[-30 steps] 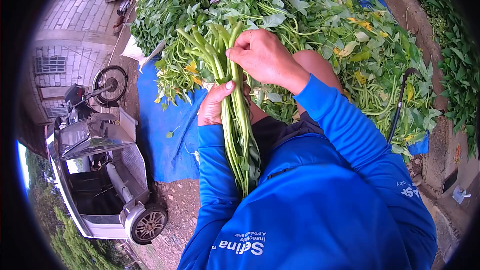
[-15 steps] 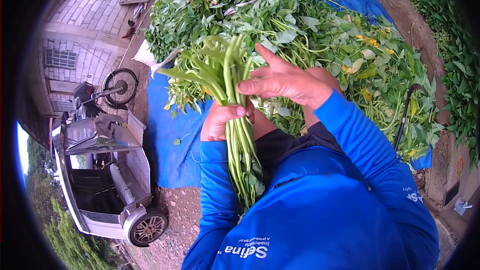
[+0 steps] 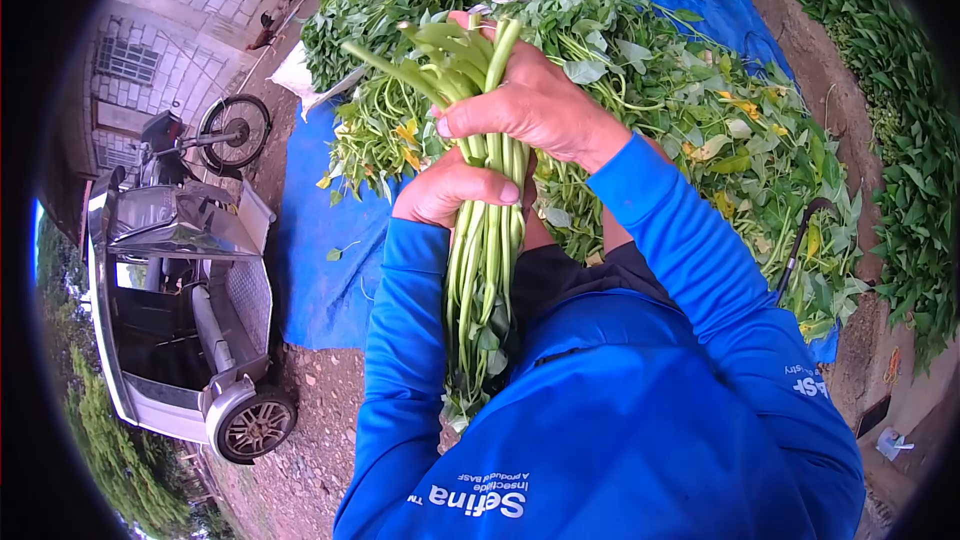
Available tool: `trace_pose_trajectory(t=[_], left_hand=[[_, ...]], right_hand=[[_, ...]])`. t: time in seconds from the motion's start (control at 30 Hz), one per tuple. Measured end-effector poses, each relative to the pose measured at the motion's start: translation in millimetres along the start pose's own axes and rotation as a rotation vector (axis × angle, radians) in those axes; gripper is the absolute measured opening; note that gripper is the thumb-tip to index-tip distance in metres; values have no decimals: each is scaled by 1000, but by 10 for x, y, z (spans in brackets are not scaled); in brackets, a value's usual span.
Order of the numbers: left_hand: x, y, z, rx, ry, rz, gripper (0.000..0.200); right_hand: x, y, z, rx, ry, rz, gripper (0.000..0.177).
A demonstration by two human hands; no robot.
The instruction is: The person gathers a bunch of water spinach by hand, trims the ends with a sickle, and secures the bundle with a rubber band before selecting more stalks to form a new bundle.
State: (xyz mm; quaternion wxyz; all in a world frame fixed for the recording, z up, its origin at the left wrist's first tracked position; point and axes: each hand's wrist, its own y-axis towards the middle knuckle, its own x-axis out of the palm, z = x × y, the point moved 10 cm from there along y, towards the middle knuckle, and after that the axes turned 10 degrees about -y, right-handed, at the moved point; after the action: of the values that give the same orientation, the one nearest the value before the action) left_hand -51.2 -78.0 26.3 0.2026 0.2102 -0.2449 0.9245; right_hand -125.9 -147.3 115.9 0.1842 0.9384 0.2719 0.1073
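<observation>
A bundle of long green stalks (image 3: 482, 270) with leafy ends runs from near my chest up over the pile. My left hand (image 3: 450, 190) is wrapped around the middle of the bundle. Just above it, my right hand (image 3: 530, 105) is closed around the cut stem ends of the same bundle. Both arms wear blue sleeves.
A big heap of leafy greens (image 3: 660, 70) lies on a blue tarp (image 3: 320, 250) in front of me. A small open vehicle (image 3: 180, 290) and a motorbike (image 3: 210, 130) stand at the left on gravel. More greens (image 3: 900, 170) line the right edge; a dark curved handle (image 3: 800, 240) sticks up.
My right hand has gone from open, fingers spread on the stalks, to closed around the stem ends. The bundle has been lifted higher and drawn together.
</observation>
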Motion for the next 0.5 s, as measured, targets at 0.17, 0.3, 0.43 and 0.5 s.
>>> trace_pose_trajectory(t=[0.17,0.3,0.43,0.5], left_hand=[[59,-333,507,103,232,-15,60],[475,-1092,1400,757,556,293,93],[320,-1615,1875,858,763,567,65],[188,-1851,2022,1061,679,526,52]], right_hand=[[220,264,-362,-176,-165,171,69],[645,674,-1186,-344,-417,93,49],[1291,661,-2051,-411,-358,-164,44],[1485,632,-2240,-559,-397,-5,44]])
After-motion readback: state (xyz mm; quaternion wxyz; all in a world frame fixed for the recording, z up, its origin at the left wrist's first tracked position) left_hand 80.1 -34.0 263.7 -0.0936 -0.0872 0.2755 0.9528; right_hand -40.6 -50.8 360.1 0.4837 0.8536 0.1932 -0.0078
